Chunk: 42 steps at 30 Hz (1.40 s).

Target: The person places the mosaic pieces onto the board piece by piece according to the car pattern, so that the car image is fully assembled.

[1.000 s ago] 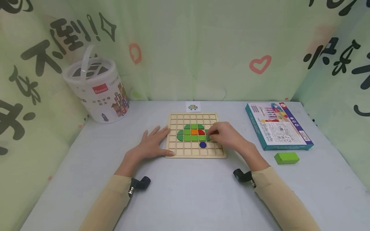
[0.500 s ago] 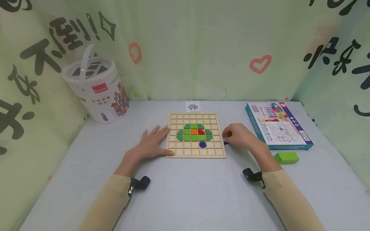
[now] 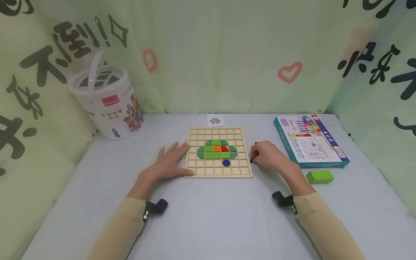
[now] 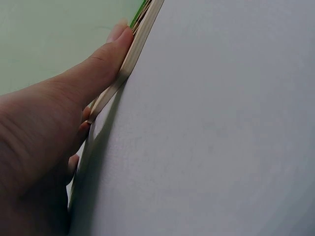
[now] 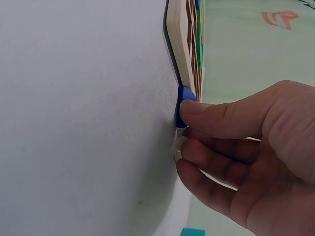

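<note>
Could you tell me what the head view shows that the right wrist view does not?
Only the head view shows the left hand lying flat against the wooden grid board's left edge, the green, orange and red pieces and a blue round piece set in the grid, the white bucket, the printed box, the green block and the small pattern card.

Only the right wrist view shows plainly how the thumb and fingers pinch a blue piece on the table beside the board's edge.

Both show the right hand, the board and that blue piece.
</note>
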Available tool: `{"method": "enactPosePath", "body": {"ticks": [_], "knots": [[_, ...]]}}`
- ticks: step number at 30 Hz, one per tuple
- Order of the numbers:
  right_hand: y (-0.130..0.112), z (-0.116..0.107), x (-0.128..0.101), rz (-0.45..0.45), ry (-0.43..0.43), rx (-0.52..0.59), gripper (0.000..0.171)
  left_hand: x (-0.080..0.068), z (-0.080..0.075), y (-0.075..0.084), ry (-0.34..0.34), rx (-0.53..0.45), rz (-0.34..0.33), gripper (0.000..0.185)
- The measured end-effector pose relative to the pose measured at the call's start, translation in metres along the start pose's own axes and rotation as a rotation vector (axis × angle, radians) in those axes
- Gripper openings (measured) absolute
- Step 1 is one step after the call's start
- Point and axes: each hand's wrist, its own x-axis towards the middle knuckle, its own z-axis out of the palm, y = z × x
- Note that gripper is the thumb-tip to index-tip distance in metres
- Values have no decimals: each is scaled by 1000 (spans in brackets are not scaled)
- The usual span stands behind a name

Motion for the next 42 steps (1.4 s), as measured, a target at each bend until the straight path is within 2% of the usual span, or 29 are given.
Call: {"method": "enactPosePath", "body": {"ticks": [6,12,19,24,32,38,42], "knots": [[0,0,-2,-8,4,-10,5,0,1,-1,1,-4,5,109],[-4,-3,-2,-43,58,1,10,-1,0,-1,6,-8,7,109],[-19,-2,2,-95,44,67,29,-1,-1,-2,7,1,2,109],[-34,5,6,-147,59,123,22,-1,1,-2,2,-1,4,108],[-62,17,15,-178,73,230,7,-1,1,0,4,-3,-2,108],[-81,29,25,-218,46,303,6,0,2,-2,7,4,0,109],[-92,39,31,-232,34,288,10,0,2,-2,3,-6,-1,109]]}}
